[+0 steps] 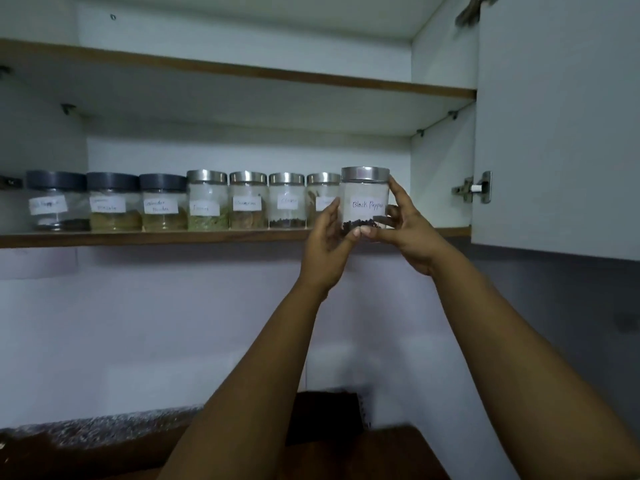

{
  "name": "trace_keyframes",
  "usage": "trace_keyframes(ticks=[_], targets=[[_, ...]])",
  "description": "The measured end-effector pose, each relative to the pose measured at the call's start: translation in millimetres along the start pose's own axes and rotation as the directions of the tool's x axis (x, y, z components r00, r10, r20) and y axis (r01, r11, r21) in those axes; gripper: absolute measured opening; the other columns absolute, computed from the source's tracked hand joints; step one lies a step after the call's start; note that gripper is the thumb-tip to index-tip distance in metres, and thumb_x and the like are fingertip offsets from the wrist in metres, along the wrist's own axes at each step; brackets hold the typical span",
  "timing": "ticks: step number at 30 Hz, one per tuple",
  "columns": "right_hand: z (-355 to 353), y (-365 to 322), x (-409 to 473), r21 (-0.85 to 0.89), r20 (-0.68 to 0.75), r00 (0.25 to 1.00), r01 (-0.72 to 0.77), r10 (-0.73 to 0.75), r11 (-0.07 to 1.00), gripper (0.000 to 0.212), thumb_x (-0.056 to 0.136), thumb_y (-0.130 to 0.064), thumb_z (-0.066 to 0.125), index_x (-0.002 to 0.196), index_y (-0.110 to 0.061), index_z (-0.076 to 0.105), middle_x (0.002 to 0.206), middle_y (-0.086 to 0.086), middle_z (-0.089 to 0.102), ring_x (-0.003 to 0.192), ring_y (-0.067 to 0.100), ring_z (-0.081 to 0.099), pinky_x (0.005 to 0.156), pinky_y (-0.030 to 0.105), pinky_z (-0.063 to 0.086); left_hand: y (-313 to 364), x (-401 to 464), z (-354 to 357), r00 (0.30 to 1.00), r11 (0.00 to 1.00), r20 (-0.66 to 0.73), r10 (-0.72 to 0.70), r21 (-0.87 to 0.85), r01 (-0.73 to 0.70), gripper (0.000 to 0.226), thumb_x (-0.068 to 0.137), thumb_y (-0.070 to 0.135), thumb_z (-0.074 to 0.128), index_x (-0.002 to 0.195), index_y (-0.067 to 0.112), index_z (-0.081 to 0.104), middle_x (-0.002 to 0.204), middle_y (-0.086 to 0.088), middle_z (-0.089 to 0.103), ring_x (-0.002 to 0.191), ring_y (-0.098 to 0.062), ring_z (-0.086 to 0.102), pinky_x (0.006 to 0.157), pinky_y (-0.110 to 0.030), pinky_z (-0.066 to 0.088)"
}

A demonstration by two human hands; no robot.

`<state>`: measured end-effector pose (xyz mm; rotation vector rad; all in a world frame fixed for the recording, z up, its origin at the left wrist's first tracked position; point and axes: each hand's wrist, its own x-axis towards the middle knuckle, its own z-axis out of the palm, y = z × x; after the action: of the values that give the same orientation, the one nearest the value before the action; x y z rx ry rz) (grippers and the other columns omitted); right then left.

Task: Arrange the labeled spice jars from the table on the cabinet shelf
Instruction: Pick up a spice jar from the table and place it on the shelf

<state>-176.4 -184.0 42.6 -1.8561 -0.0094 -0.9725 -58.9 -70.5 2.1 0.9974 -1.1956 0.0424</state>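
A glass jar labelled "Black Pepper" (364,199), with a steel lid and peppercorns at the bottom, is held at the right end of the lower cabinet shelf (138,238). My left hand (329,237) grips its left side and my right hand (405,230) grips its right side, with both thumbs under its base. Whether it rests on the shelf I cannot tell. Several labelled jars stand in a row on the shelf: three with dark lids (112,202) at the left, then steel-lidded ones (247,200). The jar nearest my left hand (322,195) is partly hidden.
The open cabinet door (554,133) hangs at the right, its hinge (474,188) beside the jar. An upper shelf (242,69) spans above. A white wall lies below the cabinet, with a speckled counter edge (86,427) and a dark wooden surface (381,452) at the bottom.
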Motion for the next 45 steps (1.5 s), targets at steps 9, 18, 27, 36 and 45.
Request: trace_keyframes(ticks=[9,18,27,36,45], targets=[[-45,17,80,-0.314,0.018,0.986,-0.153,0.166,0.937,0.115,0.074,-0.014,0.083,0.154,-0.035,0.004,0.141,0.011,0.046,0.122,0.024,0.052,0.104,0.041,0.045,-29,67,0,0.92,0.568,-0.071,0.385,0.804,-0.176,0.032,0.09,0.013,0.06,0.121,0.015,0.059,0.116,-0.007,0.057,0.096,-0.022,0.059,0.078,-0.034,0.052],[-52,32,119,-0.359,0.104,0.954,-0.229,0.282,0.905,0.121,0.079,-0.006,0.077,0.153,-0.032,-0.016,0.145,0.01,0.043,0.123,0.025,0.049,0.094,0.034,0.046,-62,68,-21,0.847,0.397,-0.112,0.52,0.91,-0.123,0.015,0.087,0.015,0.055,0.073,0.009,0.056,0.066,0.004,0.041,0.061,-0.014,0.042,0.059,-0.031,0.041],[-53,42,139,-0.407,0.107,0.924,-0.297,0.368,0.864,0.119,0.079,-0.015,0.079,0.154,-0.014,-0.013,0.147,0.012,0.042,0.129,0.027,0.046,0.099,0.032,0.045,-68,70,-20,0.831,0.413,-0.129,0.542,0.901,-0.13,0.017,0.084,0.013,0.056,0.067,0.012,0.051,0.064,0.004,0.044,0.058,-0.012,0.041,0.061,-0.027,0.036],[-51,46,139,-0.432,0.076,0.926,-0.305,0.371,0.849,0.11,0.082,-0.019,0.076,0.152,-0.005,-0.007,0.148,0.011,0.042,0.131,0.024,0.044,0.101,0.029,0.041,-68,68,-19,0.835,0.429,-0.132,0.534,0.893,-0.134,0.018,0.084,0.012,0.055,0.067,0.013,0.049,0.066,0.004,0.041,0.059,-0.014,0.04,0.062,-0.027,0.034],[-42,34,122,-0.663,0.027,0.943,-0.232,0.332,0.712,0.128,0.086,-0.032,0.071,0.138,-0.013,-0.044,0.155,0.017,0.03,0.139,0.031,0.036,0.112,0.034,0.028,-68,67,-21,0.853,0.433,-0.114,0.509,0.89,-0.14,0.016,0.086,0.013,0.056,0.071,0.012,0.051,0.069,0.004,0.043,0.063,-0.014,0.041,0.065,-0.031,0.04]])
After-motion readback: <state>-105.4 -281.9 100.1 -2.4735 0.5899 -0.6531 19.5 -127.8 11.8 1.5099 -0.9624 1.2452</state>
